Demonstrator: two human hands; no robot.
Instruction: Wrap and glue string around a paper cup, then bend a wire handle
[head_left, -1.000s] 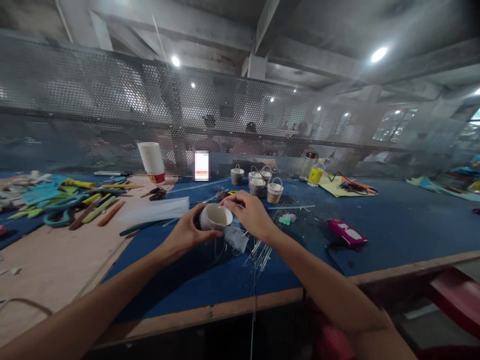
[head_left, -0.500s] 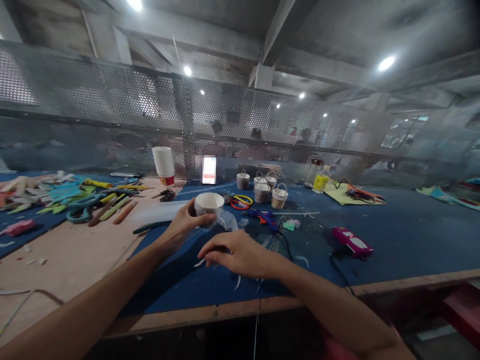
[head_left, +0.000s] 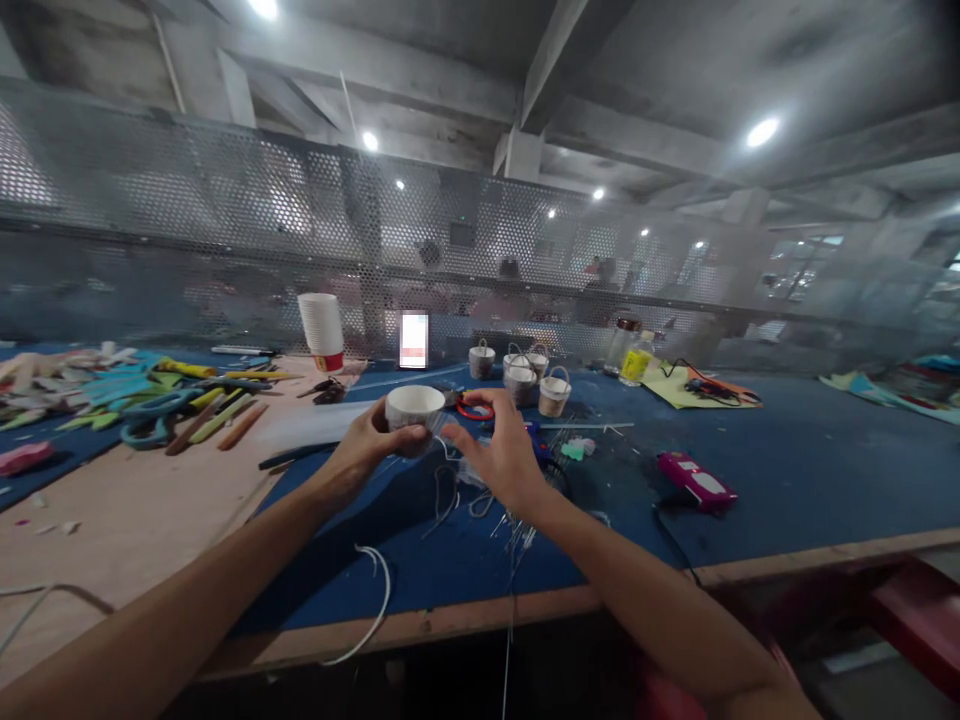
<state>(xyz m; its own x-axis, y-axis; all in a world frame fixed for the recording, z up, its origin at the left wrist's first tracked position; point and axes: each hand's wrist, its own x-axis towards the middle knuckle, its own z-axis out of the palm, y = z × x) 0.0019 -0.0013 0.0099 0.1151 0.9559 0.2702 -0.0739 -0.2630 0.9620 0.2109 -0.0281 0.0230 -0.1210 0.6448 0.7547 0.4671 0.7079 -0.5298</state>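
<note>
My left hand (head_left: pixel 375 436) is closed around a short paper cup (head_left: pixel 415 405), its white open mouth facing up and its outside greyish. Just right of the cup, my right hand (head_left: pixel 504 455) is raised with thumb and fingers apart and curved, and I see nothing held between them. Thin pale cord (head_left: pixel 448 490) lies loosely on the blue mat below both hands. Behind the right hand, red-handled scissors (head_left: pixel 474 410) and a blue glue gun (head_left: pixel 534 432) are partly hidden. A white strip (head_left: pixel 388 585) curls over the table's front edge.
Several small handled cup baskets (head_left: pixel 553 393) stand beyond my hands. A stack of paper cups (head_left: pixel 321 330) and a lit phone (head_left: pixel 413 340) are at the back. Blue-handled scissors (head_left: pixel 146 425) lie left, a magenta device (head_left: pixel 697 482) right, near a yellow-labelled bottle (head_left: pixel 636 362).
My right hand has risen from the mat and moved up and right, beside the cup. A white strip now hangs at the front edge. The left hand still holds the cup.
</note>
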